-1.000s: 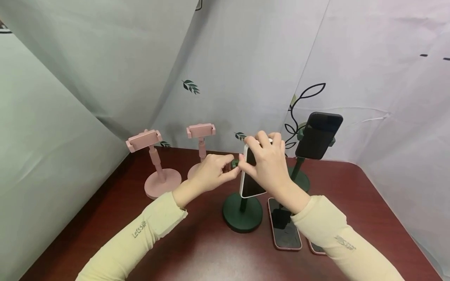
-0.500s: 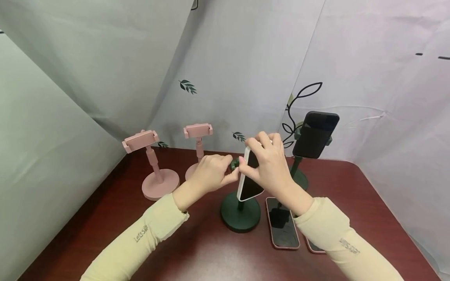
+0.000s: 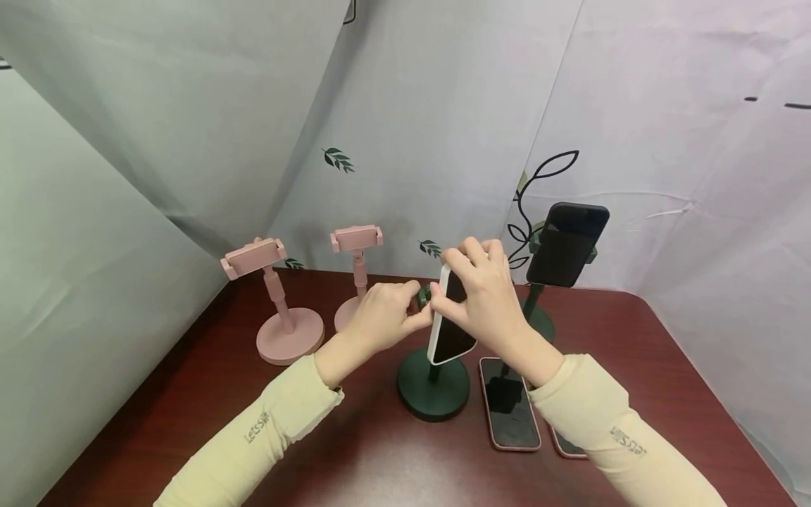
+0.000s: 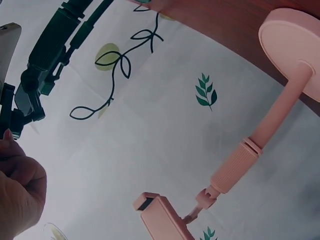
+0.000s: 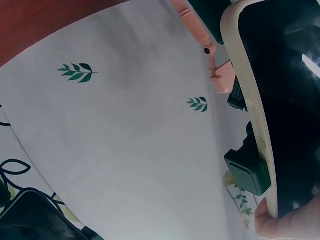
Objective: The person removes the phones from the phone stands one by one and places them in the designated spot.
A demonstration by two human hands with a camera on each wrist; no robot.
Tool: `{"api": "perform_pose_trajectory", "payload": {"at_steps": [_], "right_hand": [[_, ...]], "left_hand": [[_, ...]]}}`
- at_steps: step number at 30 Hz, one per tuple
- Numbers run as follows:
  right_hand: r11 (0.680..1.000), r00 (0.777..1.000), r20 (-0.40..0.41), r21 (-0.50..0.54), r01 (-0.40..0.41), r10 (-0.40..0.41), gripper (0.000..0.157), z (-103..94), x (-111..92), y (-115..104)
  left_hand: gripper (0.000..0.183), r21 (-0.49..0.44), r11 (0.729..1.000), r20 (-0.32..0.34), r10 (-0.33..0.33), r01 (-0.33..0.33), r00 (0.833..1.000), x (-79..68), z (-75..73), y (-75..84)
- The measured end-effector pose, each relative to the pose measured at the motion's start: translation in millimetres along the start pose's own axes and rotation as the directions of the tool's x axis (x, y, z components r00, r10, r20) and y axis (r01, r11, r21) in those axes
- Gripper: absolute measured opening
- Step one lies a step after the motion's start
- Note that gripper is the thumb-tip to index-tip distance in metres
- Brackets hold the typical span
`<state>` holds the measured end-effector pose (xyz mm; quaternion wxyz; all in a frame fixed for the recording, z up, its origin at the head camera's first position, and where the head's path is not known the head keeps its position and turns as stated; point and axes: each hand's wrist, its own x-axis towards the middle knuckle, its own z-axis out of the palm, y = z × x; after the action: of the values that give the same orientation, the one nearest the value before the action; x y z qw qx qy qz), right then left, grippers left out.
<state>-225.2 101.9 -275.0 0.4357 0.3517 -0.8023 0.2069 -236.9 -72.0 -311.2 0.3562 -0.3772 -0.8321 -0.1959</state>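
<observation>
A phone with a white edge [image 3: 453, 339] stands tilted at the head of a green phone stand [image 3: 434, 393]. My right hand [image 3: 486, 292] grips this phone from above, thumb on the left and fingers over the top. At the left of the phone, my left hand [image 3: 386, 311] pinches the stand's green clamp [image 3: 424, 296]. In the right wrist view, a green clamp jaw sits against the white phone's edge [image 5: 256, 115]. The left wrist view shows the left hand [image 4: 22, 187] below the green holder [image 4: 20, 102]. The right hand hides much of the screen.
Two pink phone stands [image 3: 290, 336] stand at the left with no phones in them. Behind at the right, another green stand [image 3: 538, 325] bears a black phone [image 3: 567, 244]. A pink-edged phone [image 3: 512, 415] lies on the table [image 3: 640, 366], beside another partly under the right sleeve.
The white phone's lower end has swung slightly left. Both hands keep their hold at nearly the same place, and the head view has shifted a little.
</observation>
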Motion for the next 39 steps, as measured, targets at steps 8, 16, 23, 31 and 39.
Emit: {"api": "perform_pose_trajectory", "payload": {"at_steps": [8, 16, 23, 31, 39], "right_hand": [[0.999, 1.000, -0.007, 0.053, -0.003, 0.003, 0.022, -0.5, 2, 2], [0.993, 0.999, 0.016, 0.111, -0.036, 0.034, 0.021, 0.0, -1, -4], [0.992, 1.000, -0.010, 0.125, -0.017, 0.018, 0.020, -1.5, -1, -6], [0.984, 0.999, -0.042, 0.179, -0.010, 0.018, 0.020, -0.9, 0, -6], [0.980, 0.998, -0.059, 0.199, 0.016, -0.005, 0.021, 1.9, 0, -8]], "left_hand": [[0.021, -0.005, 1.000, -0.017, -0.003, 0.003, 1.000, -0.6, 1.6, -0.2], [0.022, 0.092, 0.994, -0.038, 0.068, -0.064, 0.997, -4.5, 2.0, -2.4], [0.021, 0.075, 0.994, -0.071, 0.081, -0.075, 0.994, -3.0, 5.1, -3.0], [0.019, 0.039, 0.998, -0.110, 0.054, -0.050, 0.992, -0.3, 7.0, -3.2], [0.022, 0.082, 0.997, -0.135, 0.014, -0.003, 0.991, -1.8, 8.3, -3.6]]}}
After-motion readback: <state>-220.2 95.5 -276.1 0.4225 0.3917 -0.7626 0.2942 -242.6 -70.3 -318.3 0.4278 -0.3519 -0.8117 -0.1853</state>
